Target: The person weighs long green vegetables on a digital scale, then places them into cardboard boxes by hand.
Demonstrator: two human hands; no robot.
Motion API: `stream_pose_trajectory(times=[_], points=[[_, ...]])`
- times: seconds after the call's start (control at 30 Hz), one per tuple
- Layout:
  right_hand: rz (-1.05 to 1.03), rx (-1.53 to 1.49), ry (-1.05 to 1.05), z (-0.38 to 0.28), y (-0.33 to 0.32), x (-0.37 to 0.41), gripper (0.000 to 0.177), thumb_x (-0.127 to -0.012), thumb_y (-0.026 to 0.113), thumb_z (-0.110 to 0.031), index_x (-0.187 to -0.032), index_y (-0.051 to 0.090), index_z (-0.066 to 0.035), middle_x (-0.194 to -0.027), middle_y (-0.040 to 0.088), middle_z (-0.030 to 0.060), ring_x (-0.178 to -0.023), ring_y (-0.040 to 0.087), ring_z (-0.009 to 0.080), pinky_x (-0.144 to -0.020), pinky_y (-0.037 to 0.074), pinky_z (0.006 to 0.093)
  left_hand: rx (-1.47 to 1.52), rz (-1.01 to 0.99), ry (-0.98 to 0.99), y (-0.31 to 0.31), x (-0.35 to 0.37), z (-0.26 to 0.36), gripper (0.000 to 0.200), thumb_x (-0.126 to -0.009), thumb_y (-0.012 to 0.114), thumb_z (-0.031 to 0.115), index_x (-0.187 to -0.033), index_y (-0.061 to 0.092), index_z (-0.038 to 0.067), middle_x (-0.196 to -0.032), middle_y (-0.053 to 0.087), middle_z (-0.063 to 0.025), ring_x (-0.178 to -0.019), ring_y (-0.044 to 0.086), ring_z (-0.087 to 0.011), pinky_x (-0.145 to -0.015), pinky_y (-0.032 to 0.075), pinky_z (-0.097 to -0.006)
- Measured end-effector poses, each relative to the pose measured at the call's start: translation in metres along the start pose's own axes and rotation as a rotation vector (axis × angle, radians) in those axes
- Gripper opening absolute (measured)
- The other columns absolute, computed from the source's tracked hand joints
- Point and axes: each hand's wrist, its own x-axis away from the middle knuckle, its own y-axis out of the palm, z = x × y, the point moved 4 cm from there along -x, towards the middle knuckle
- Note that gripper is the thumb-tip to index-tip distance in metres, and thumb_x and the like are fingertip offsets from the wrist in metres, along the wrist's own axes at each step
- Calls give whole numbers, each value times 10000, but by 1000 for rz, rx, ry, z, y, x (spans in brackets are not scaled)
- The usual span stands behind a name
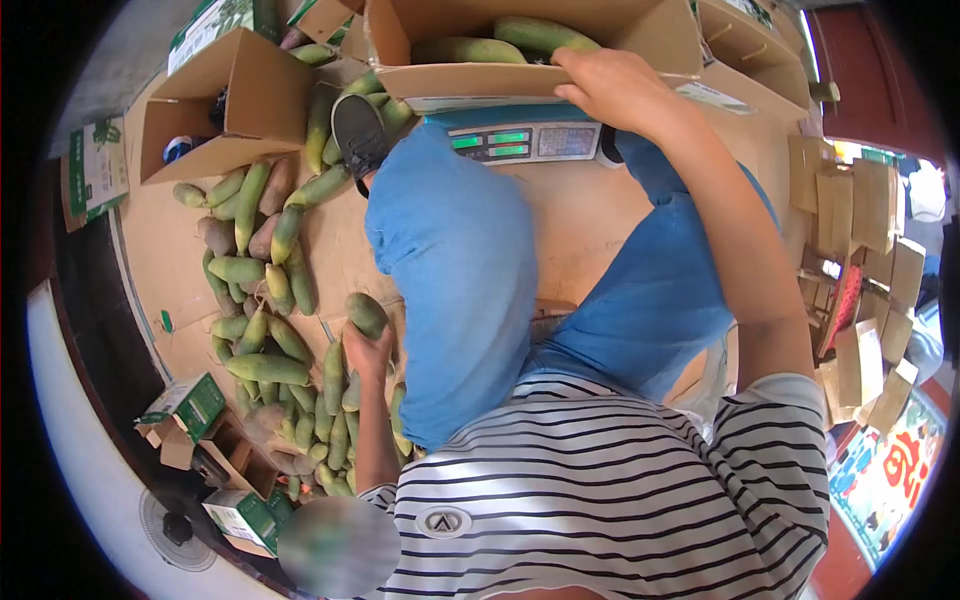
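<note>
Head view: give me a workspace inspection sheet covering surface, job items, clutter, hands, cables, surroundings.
Surface: tan cardboard-covered floor.
Job's things: dark-green oval vegetable; open brown cardboard box holding long green vegetables; grey-panelled weighing scale, green displays lit.
Clutter: loose pile of green and brownish vegetables.
Hands: left hand grips the oval vegetable; right hand holds the box's near edge.
Cables: nothing seen.
Surroundings: round pale fan; brown cardboard cartons at the picture's right.
</note>
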Motion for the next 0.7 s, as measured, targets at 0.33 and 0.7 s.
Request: stream_pose_trajectory(times=[0.33,0.7], points=[[-69,-39,25,-1,0,6,283,-854,578,-204,-1034,481,-8,-932,606,167,-931,578,340,-762,457,456,533,97,92,-42,-138,85,598,-681,779,152,-1151,474,-59,-1058,583,-170,-955,576,-252,-846,453,-345],[-40,-4,31,-2,2,4,266,-835,595,-179,-1013,530,7,-907,640,175,-915,603,350,-744,478,440,810,517,842,-189,-182,365,381,-707,771,58,-1037,592,-9,-1033,633,-106,-876,607,-161,-754,494,-273]])
